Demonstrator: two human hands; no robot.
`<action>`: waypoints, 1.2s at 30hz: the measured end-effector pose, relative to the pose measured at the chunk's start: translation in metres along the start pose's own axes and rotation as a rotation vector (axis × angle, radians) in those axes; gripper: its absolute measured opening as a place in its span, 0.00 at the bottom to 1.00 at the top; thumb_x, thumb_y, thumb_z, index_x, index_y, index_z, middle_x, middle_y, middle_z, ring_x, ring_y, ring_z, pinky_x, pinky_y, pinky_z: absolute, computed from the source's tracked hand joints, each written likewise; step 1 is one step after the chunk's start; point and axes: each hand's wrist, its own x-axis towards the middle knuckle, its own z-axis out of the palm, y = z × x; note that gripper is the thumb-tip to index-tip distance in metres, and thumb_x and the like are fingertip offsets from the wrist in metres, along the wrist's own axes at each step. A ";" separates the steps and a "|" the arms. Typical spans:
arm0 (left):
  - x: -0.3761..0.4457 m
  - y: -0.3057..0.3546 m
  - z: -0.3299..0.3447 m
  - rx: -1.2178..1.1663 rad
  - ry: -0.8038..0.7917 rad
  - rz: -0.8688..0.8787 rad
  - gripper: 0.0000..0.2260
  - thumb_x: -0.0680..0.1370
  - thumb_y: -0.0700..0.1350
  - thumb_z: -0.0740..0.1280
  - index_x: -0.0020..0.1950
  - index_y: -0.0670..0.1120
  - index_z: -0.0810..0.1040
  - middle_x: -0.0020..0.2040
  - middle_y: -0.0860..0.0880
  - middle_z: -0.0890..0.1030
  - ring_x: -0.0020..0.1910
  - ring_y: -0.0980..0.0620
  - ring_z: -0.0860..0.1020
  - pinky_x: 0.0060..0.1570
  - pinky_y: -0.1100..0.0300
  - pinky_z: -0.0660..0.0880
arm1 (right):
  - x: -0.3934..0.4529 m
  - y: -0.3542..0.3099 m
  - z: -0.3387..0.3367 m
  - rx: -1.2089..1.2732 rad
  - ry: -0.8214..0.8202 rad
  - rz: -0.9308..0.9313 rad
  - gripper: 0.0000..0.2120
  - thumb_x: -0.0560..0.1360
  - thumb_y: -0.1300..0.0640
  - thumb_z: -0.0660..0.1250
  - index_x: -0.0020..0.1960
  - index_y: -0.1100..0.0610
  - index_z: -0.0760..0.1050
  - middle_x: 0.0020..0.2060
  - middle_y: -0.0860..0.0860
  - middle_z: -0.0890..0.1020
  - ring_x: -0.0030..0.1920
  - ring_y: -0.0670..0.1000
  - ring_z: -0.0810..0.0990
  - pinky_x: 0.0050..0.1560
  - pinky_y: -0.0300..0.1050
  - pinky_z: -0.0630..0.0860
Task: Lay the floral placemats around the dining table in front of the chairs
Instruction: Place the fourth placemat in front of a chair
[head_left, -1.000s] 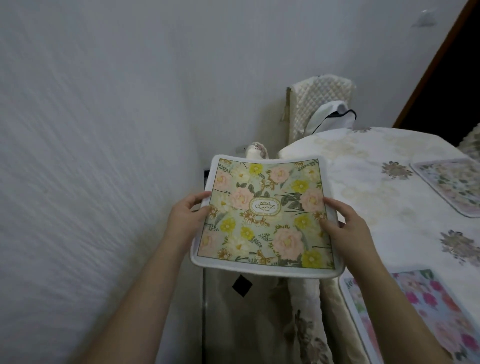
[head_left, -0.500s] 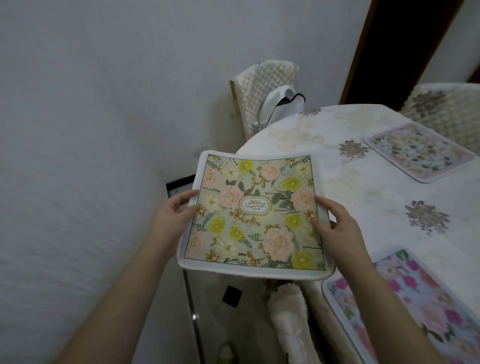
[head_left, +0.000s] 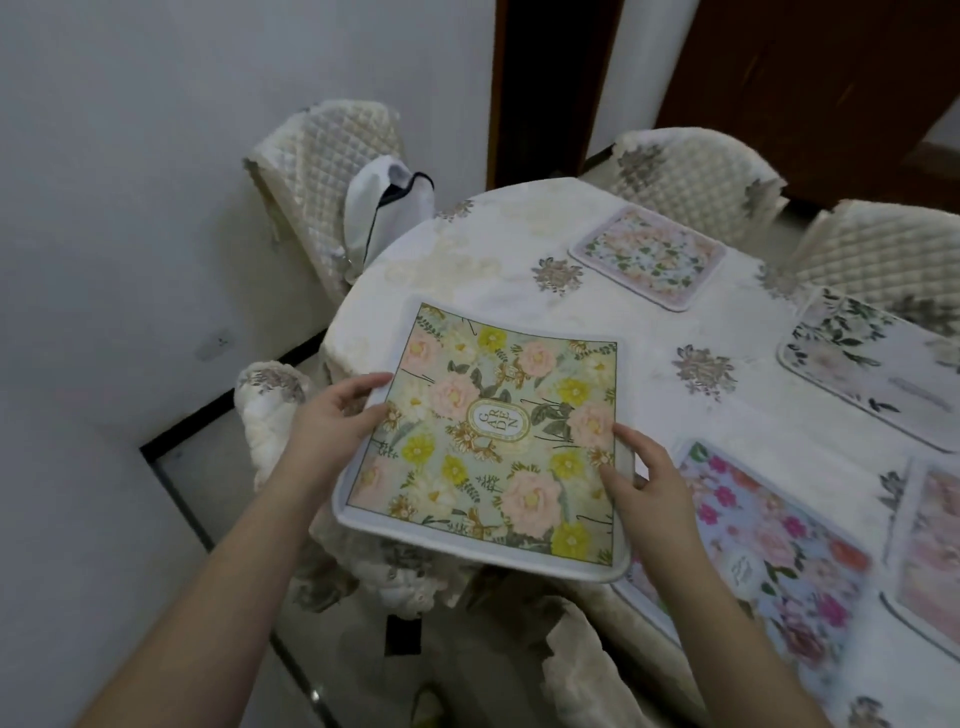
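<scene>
I hold a green floral placemat (head_left: 493, 441) with pink and yellow flowers over the near left edge of the round dining table (head_left: 467, 270). My left hand (head_left: 332, 421) grips its left edge and my right hand (head_left: 644, 483) grips its right edge. Its far part lies over the tablecloth and its near edge overhangs the table. Other placemats lie on the table: a pale pink one (head_left: 649, 257) at the back, a white leafy one (head_left: 872, 364) at the right, a bright pink-flowered one (head_left: 769, 561) near me, and another pink one (head_left: 930, 545) at the far right.
Quilted cream chairs stand around the table: one at the back left (head_left: 322, 171) with a white bag (head_left: 389, 208) on it, two at the back right (head_left: 691, 171) (head_left: 883, 249), and covered chair tops near me (head_left: 270, 395) (head_left: 587, 675). A white wall runs along the left.
My view has swung right from the wall onto the table. Both hands carried the green placemat from beside the table to over its edge.
</scene>
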 end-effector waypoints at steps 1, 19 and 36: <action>0.007 0.001 0.002 0.013 -0.029 0.010 0.13 0.77 0.38 0.71 0.56 0.54 0.84 0.48 0.54 0.85 0.40 0.56 0.85 0.35 0.63 0.81 | -0.001 0.001 0.001 0.013 0.021 0.013 0.19 0.79 0.59 0.67 0.67 0.45 0.73 0.60 0.37 0.73 0.62 0.52 0.78 0.61 0.57 0.78; 0.056 0.019 0.045 0.171 -0.209 0.101 0.15 0.78 0.39 0.70 0.54 0.59 0.83 0.57 0.56 0.83 0.44 0.57 0.84 0.35 0.64 0.80 | 0.002 0.032 -0.006 0.134 0.113 0.100 0.19 0.81 0.61 0.63 0.68 0.46 0.72 0.64 0.42 0.70 0.57 0.38 0.74 0.47 0.26 0.74; 0.205 -0.013 0.068 0.262 -0.497 0.152 0.15 0.79 0.39 0.68 0.56 0.59 0.81 0.55 0.56 0.83 0.54 0.50 0.82 0.53 0.49 0.80 | 0.044 0.041 0.067 0.094 0.387 0.301 0.20 0.81 0.64 0.61 0.67 0.45 0.73 0.67 0.46 0.74 0.64 0.50 0.75 0.64 0.57 0.76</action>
